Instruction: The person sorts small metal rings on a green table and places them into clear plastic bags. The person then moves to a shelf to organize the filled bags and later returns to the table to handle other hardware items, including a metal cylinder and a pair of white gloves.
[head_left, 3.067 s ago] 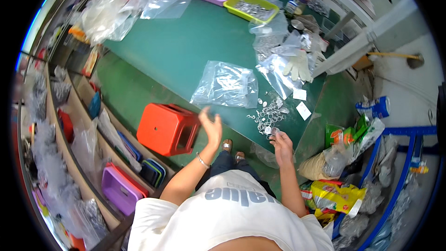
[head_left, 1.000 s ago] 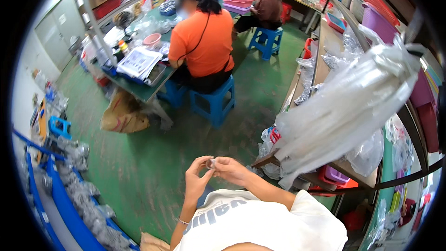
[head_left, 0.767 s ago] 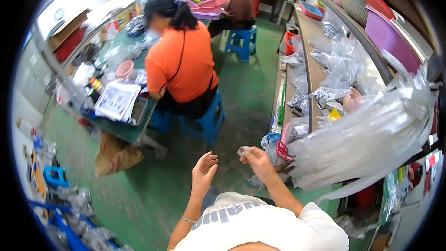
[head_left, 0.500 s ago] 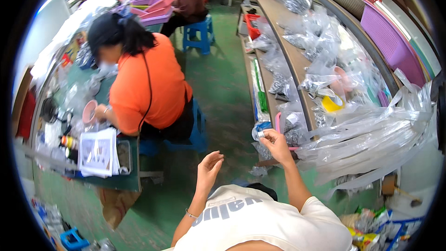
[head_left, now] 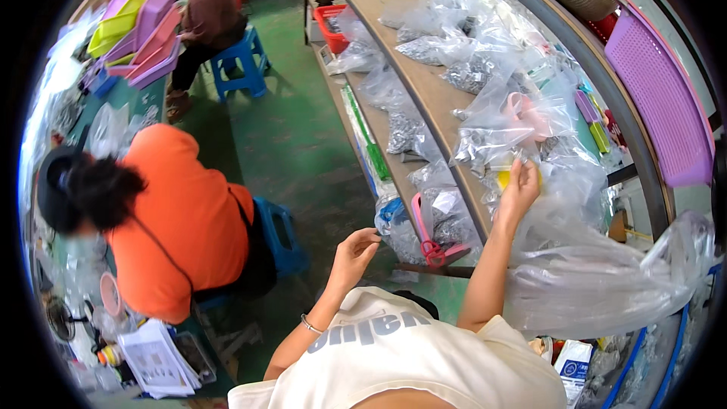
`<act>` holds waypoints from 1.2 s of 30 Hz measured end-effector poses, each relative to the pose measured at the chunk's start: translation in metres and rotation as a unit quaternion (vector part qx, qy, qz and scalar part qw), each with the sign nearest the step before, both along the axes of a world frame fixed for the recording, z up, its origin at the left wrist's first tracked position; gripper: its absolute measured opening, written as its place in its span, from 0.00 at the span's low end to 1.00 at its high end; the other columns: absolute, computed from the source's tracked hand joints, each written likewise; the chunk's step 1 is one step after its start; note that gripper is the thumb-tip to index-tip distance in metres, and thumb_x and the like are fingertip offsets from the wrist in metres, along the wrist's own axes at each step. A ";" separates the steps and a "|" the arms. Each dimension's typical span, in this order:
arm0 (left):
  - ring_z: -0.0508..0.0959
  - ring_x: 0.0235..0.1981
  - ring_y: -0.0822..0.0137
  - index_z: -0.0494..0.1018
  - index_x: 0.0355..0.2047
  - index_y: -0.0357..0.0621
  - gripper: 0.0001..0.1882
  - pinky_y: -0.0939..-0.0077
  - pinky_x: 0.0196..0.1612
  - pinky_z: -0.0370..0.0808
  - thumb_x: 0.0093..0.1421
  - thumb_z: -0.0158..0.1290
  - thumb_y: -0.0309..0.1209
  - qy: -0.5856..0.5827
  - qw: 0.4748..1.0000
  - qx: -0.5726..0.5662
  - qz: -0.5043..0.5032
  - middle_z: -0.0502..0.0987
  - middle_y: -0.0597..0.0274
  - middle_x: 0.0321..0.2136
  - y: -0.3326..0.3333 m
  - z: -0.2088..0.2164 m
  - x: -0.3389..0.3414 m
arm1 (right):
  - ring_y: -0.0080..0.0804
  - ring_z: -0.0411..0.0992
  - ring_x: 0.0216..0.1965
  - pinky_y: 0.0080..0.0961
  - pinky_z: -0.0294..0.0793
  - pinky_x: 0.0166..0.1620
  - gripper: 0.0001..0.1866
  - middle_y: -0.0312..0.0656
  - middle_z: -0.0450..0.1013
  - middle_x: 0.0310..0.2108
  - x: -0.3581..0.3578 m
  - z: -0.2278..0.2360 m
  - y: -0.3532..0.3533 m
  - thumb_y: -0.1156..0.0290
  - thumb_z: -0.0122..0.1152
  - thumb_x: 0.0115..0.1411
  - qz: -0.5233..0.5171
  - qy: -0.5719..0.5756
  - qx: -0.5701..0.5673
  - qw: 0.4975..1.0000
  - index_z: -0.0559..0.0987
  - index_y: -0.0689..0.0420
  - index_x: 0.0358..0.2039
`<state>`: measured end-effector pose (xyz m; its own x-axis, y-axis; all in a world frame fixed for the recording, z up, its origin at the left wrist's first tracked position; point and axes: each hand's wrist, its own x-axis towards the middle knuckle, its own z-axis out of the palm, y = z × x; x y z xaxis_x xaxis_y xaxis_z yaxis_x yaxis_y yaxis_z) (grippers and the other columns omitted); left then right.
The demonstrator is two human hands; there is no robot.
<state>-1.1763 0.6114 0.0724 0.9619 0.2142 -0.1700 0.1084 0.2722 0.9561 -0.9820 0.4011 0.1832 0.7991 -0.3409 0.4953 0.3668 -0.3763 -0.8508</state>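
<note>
My right hand (head_left: 518, 195) reaches over the shelf on the right, thumb and fingertips pinched together at the clear plastic bags. Something small and shiny is at its fingertips, too small to make out. Just below lies a yellow scoop-like piece (head_left: 509, 179), partly behind the hand. A pink plastic piece (head_left: 528, 116) shows through the clear plastic bag (head_left: 492, 136) beyond it. My left hand (head_left: 354, 256) hangs in the air before my chest, fingers loosely bent, with nothing visible in it. Nearest to it is a clear bag with blue contents (head_left: 394, 220) on the lower shelf.
Bags of small silvery parts (head_left: 469, 72) crowd the shelf (head_left: 424, 68). Pink-handled scissors (head_left: 432, 250) are at the lower shelf's near end. A large plastic sheet (head_left: 598, 280) hangs at right. A person in orange (head_left: 182, 220) sits at left; another sits farther off near blue stools (head_left: 241, 64).
My view has turned right and closer to the shelf. My right hand has moved right and up to the bags on it; my left hand stays before my chest. The person in orange leans lower.
</note>
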 end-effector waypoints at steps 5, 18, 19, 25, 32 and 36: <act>0.72 0.39 0.73 0.67 0.44 0.34 0.14 0.81 0.44 0.69 0.55 0.48 0.20 -0.020 0.995 -0.030 -0.090 0.73 0.62 0.34 -0.013 -0.009 0.067 | 0.40 0.69 0.32 0.30 0.65 0.38 0.10 0.48 0.70 0.34 0.075 0.026 -0.020 0.75 0.51 0.54 -0.109 -0.064 -0.259 0.958 0.71 0.64 0.37; 0.63 0.48 0.51 0.61 0.49 0.42 0.32 0.61 0.49 0.61 0.41 0.59 0.21 -0.247 0.946 0.207 -0.017 0.60 0.48 0.48 -0.067 0.056 0.263 | 0.47 0.67 0.33 0.33 0.66 0.37 0.06 0.50 0.67 0.33 0.089 0.038 -0.019 0.78 0.53 0.51 -0.042 0.074 -0.370 0.925 0.68 0.65 0.31; 0.64 0.47 0.52 0.63 0.47 0.42 0.30 0.61 0.49 0.61 0.41 0.59 0.23 -0.272 0.936 0.223 -0.018 0.62 0.49 0.47 -0.065 0.068 0.276 | 0.46 0.67 0.33 0.32 0.66 0.36 0.06 0.50 0.67 0.33 0.086 0.039 -0.018 0.79 0.53 0.51 -0.045 0.080 -0.353 0.931 0.68 0.64 0.31; 0.74 0.28 0.56 0.74 0.27 0.38 0.08 0.69 0.34 0.69 0.45 0.56 0.26 -0.336 0.893 0.275 -0.116 0.74 0.56 0.25 -0.064 0.102 0.345 | 0.41 0.67 0.33 0.28 0.66 0.38 0.06 0.47 0.68 0.32 0.079 0.048 -0.012 0.79 0.52 0.52 -0.009 0.058 -0.302 0.951 0.69 0.65 0.31; 0.69 0.19 0.79 0.75 0.22 0.31 0.09 0.81 0.22 0.66 0.49 0.55 0.28 -0.204 0.934 0.119 -0.268 0.73 0.64 0.16 -0.054 0.101 0.371 | 0.41 0.68 0.38 0.26 0.65 0.42 0.07 0.47 0.69 0.37 0.073 0.053 -0.010 0.79 0.53 0.51 0.026 0.007 -0.342 0.939 0.69 0.65 0.31; 0.70 0.19 0.78 0.76 0.23 0.33 0.08 0.84 0.21 0.66 0.48 0.56 0.28 -0.161 0.926 0.074 -0.334 0.73 0.65 0.16 -0.045 0.107 0.384 | 0.46 0.67 0.37 0.28 0.66 0.40 0.08 0.47 0.68 0.37 0.073 0.052 -0.007 0.79 0.54 0.50 0.067 0.046 -0.339 0.937 0.68 0.65 0.31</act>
